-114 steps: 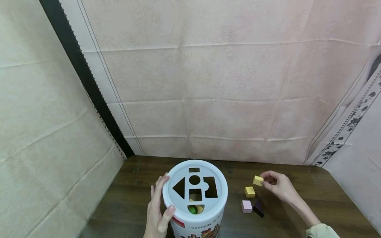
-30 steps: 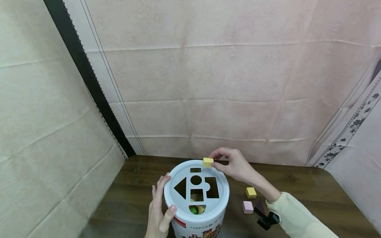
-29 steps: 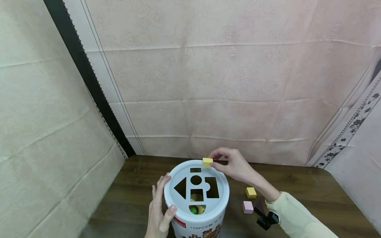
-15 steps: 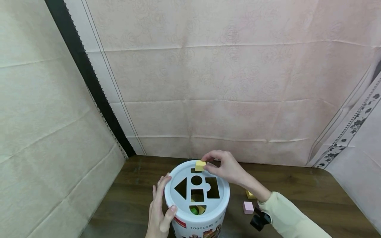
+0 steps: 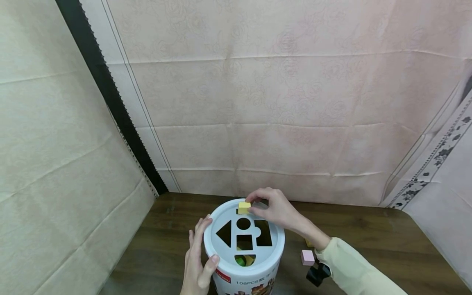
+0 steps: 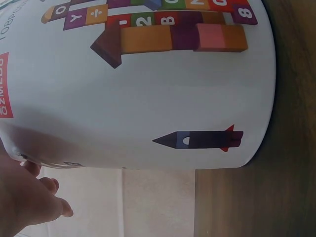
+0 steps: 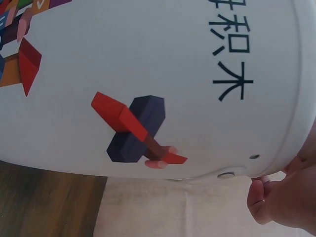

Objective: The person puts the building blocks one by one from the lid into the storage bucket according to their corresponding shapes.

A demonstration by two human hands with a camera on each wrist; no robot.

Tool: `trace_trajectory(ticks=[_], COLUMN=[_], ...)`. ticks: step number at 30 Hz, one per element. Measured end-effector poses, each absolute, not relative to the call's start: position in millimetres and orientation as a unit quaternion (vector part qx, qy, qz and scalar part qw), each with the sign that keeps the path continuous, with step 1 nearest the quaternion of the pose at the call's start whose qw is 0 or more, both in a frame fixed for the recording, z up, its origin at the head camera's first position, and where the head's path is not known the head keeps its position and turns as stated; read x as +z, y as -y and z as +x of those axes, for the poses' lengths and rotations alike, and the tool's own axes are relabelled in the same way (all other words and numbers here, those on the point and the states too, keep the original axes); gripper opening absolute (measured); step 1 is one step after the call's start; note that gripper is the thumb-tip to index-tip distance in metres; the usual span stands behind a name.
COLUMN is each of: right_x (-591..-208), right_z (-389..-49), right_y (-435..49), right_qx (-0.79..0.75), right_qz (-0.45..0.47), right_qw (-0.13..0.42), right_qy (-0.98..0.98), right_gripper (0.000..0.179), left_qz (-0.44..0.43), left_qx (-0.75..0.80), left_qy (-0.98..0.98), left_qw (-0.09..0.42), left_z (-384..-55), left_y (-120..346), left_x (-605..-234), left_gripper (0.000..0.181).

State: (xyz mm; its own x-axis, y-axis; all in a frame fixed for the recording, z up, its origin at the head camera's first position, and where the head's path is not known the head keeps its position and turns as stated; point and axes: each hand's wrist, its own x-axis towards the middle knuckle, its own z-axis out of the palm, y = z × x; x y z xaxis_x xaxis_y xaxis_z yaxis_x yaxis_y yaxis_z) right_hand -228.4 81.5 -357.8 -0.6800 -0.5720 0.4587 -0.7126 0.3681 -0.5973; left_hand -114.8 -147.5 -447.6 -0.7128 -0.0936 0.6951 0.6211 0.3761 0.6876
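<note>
A round white bucket with a pale blue lid stands on the table. The lid has cut-out holes of several shapes, and green and yellow pieces show through the lowest one. My left hand grips the bucket's left side, thumb and fingertips at the lid's rim. At the far side of the lid, my right hand pinches a yellow block between thumb and fingers. That block sits over the small rectangular slot and covers most of it. In the right wrist view, the bucket's printed wall hides the block.
A pink block lies on the wooden table right of the bucket. A second yellow block is mostly hidden behind the right forearm. The black wrist camera hangs beside them. Pale cloth walls enclose the back and sides.
My right hand has carried the yellow block from the table to the lid, then left and slightly nearer, over the rectangular slot. My left hand keeps its hold on the bucket.
</note>
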Motion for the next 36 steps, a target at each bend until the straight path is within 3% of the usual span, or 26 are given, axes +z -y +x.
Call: trace_trajectory(ticks=[15, 23, 36], right_x=[-356, -365, -411], right_z=[-224, -227, -223], right_y=[-96, -140, -216], right_qx=[0.411, 0.43, 0.397], right_qz=[0.381, 0.326, 0.263], right_qw=[0.102, 0.12, 0.165], right_qy=[0.822, 0.833, 0.864], right_gripper=[0.017, 0.018, 0.025], left_qz=[-0.189, -0.183, -0.193], left_qx=[-0.525, -0.525, -0.525], left_qy=[0.751, 0.752, 0.748], left_qw=[0.354, 0.354, 0.357], left_z=[-117, -117, -118], left_y=[147, 147, 148], left_x=[-450, -451, -451], left_gripper=[0.068, 0.067, 0.068])
